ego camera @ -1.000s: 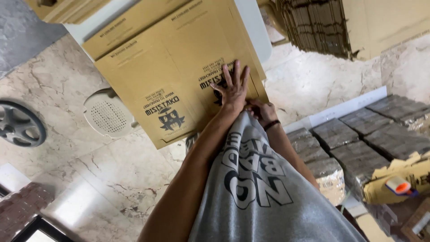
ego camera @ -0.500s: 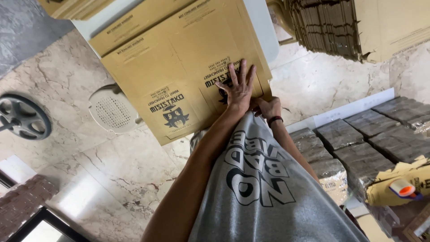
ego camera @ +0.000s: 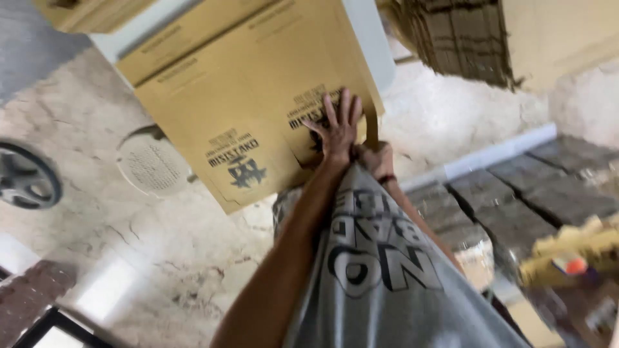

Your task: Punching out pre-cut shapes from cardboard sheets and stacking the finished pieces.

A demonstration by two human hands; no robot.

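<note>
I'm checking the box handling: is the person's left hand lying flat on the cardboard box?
Yes, the left hand lies with fingers spread flat against the brown cardboard box.

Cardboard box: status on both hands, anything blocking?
Left hand flat on cardboard box, fingers spread. Right hand at box's lower corner, grip unclear. Nothing blocking.

tan cardboard box (ego camera: 232, 96) with black print; grey shirt (ego camera: 393, 283).

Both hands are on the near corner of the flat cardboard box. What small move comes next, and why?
Probably slide the left hand along the cardboard box toward its middle. It lies flat with fingers spread on the printed face, right beside the right hand, which grips the box's edge at the same corner. With both hands bunched there, the wide far end has no support and may sag.
</note>
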